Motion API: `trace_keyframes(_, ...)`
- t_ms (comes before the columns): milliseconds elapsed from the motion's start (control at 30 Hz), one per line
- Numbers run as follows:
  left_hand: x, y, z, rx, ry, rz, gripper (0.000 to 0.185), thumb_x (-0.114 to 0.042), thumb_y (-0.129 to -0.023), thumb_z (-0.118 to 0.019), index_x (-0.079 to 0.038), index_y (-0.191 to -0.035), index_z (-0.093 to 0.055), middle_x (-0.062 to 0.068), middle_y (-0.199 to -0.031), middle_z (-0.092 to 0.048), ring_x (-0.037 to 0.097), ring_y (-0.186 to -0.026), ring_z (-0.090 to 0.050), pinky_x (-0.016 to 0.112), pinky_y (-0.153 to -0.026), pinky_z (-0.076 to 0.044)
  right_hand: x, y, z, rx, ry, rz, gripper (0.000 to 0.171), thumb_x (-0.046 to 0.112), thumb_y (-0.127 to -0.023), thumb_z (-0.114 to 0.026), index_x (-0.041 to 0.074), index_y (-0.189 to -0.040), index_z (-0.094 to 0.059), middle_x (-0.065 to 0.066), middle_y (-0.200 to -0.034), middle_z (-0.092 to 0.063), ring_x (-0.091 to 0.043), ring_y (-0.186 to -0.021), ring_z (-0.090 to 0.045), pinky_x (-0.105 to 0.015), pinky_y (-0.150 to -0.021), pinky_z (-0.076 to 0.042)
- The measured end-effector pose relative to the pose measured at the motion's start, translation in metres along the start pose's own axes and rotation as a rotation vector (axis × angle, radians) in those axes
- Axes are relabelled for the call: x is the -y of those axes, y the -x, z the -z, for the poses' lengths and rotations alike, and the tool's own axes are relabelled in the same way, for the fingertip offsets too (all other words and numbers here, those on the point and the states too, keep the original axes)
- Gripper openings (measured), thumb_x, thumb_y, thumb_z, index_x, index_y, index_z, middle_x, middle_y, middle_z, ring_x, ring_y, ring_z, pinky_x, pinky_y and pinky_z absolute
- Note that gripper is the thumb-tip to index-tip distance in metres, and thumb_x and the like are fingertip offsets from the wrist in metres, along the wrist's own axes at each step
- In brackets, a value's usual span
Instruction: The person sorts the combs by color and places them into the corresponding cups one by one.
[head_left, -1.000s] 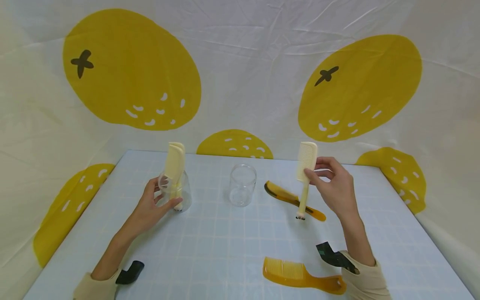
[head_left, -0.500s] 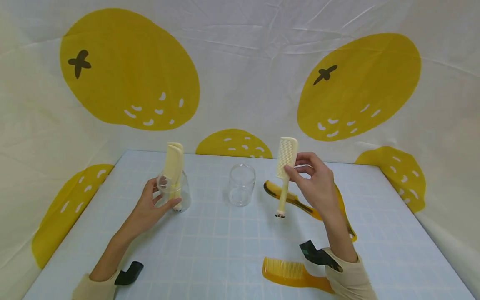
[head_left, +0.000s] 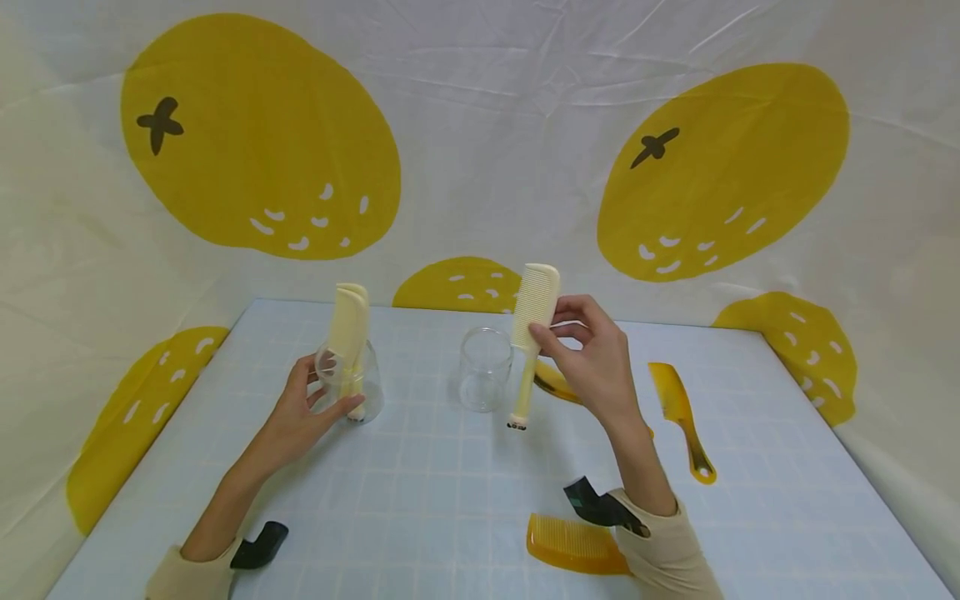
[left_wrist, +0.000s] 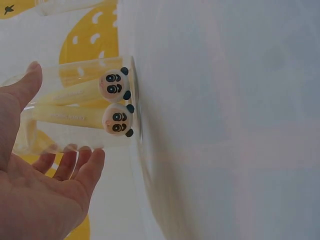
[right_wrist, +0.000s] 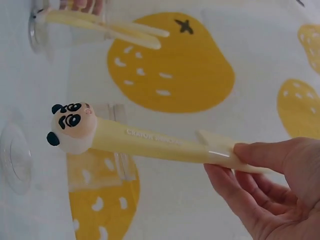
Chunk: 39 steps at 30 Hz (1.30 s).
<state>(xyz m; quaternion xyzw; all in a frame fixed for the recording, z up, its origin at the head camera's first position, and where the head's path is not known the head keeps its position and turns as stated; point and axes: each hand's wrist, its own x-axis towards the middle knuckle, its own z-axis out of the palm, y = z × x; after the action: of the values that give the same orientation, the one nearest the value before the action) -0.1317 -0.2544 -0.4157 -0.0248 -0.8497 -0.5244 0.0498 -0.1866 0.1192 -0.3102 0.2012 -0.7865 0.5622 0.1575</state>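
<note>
My left hand (head_left: 303, 425) holds a transparent glass cup (head_left: 375, 396) at the left, thumb in front and fingers around the far side. Two cream combs (head_left: 349, 325) stand in it, teeth ends up; their panda-head handle tips (left_wrist: 117, 120) are near the base in the left wrist view. In my right hand (head_left: 592, 362) another cream comb (head_left: 536, 308) is pinched between thumb and fingers, its panda-head end (right_wrist: 75, 127) pointing down. This comb hangs above the table, just right of a second glass cup (head_left: 480, 387), which stands upright mid-table.
An amber comb (head_left: 570, 543) lies at the front, partly covered by the right sleeve. Another amber comb (head_left: 681, 417) lies at the right. A dark-edged amber comb (head_left: 555, 382) is mostly hidden behind my right hand. Patterned cloth (head_left: 487, 167) rises behind the table (head_left: 435, 508).
My right hand has carried the cream comb leftward, from over the dark-edged amber comb to beside the second cup. The amber comb at the right has come into sight. The left hand stays put.
</note>
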Motion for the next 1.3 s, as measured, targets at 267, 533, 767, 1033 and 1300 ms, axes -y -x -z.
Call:
trace_keyframes(267, 0.002, 0.000, 0.000, -0.003, 0.000, -0.014, 0.085, -0.024, -0.095, -0.077, 0.003, -0.151, -0.019, 0.024, -0.147, -0.032, 0.040, -0.138, -0.033, 0.065, -0.117, -0.029, 0.006, -0.003, -0.020, 0.010, -0.112, 0.017, 0.036, 0.007, -0.090, -0.080, 0.000, -0.119, -0.061, -0.011, -0.109, -0.066, -0.023, -0.088, -0.071, -0.033, -0.071, -0.064)
trace_keyframes(533, 0.002, -0.001, -0.001, -0.009, -0.008, 0.008, 0.087, -0.026, -0.095, -0.077, 0.004, -0.151, -0.019, 0.026, -0.149, -0.030, 0.043, -0.140, -0.031, 0.064, -0.118, -0.029, 0.011, -0.007, -0.041, -0.016, -0.228, 0.058, 0.034, 0.001, -0.090, -0.078, -0.003, -0.118, -0.059, -0.015, -0.109, -0.063, -0.024, -0.087, -0.070, -0.036, -0.072, -0.064)
trace_keyframes(767, 0.003, -0.001, -0.001, -0.011, -0.007, 0.012, 0.088, -0.027, -0.094, -0.078, 0.004, -0.151, -0.018, 0.026, -0.149, -0.031, 0.043, -0.140, -0.031, 0.064, -0.118, -0.029, 0.019, -0.009, -0.058, -0.036, -0.325, 0.095, 0.034, -0.001, -0.091, -0.076, -0.005, -0.118, -0.057, -0.016, -0.112, -0.061, -0.025, -0.089, -0.069, -0.038, -0.074, -0.064)
trace_keyframes(1033, 0.004, -0.001, -0.002, -0.016, -0.003, 0.014, 0.088, -0.026, -0.094, -0.079, 0.003, -0.151, -0.019, 0.025, -0.149, -0.031, 0.042, -0.139, -0.032, 0.063, -0.118, -0.029, 0.026, -0.013, -0.080, -0.074, -0.443, 0.134, 0.035, -0.003, -0.092, -0.074, -0.007, -0.120, -0.055, -0.017, -0.110, -0.058, -0.026, -0.088, -0.069, -0.042, -0.077, -0.064)
trace_keyframes(1300, 0.003, -0.001, -0.002, -0.018, -0.010, 0.030, 0.088, -0.027, -0.093, -0.079, 0.002, -0.151, -0.020, 0.024, -0.150, -0.030, 0.042, -0.140, -0.031, 0.063, -0.119, -0.029, 0.031, -0.017, -0.100, -0.102, -0.581, 0.167, 0.033, -0.007, -0.092, -0.072, -0.008, -0.118, -0.053, -0.015, -0.109, -0.057, -0.027, -0.090, -0.067, -0.046, -0.080, -0.063)
